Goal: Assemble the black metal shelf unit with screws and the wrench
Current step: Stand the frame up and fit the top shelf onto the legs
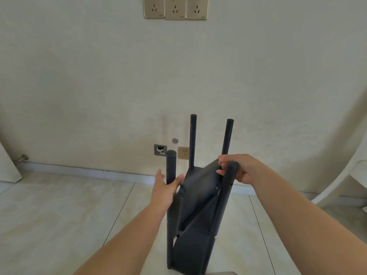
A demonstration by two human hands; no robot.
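Two hands are on the black shelf unit (195, 211). The right hand (241, 170) has its fingers (223, 162) curled over the top edge of the tilted top shelf (200, 187), and its thumb sits by the near right post (228, 197). It grips that shelf edge. The left hand (165, 188) is flat and loose. Its fingers are spread apart, with the near left post (171, 167) between thumb and fingers. I cannot tell if it touches the post or the shelf's left edge.

Four round posts stick up. The two far posts (192, 139) rise higher in the picture than the near ones, and they are near the wall (178, 76). The top shelf leans, high on the right and low on the left. A lower shelf (190, 253) sits under it between the posts. Small silver screws (215, 237) show on the sides of the near posts.

The unit stands on the pale tile floor (59, 215), close to the baseboard (89, 170). Open floor lies on the left and on the right of the unit. A white curved piece (341, 175) is at the far right edge. Gold wall sockets (175, 6) are high up, and one more socket (183, 153) is low, behind the posts. A small open metal box (160, 149) in the wall holds something white; I cannot tell what.
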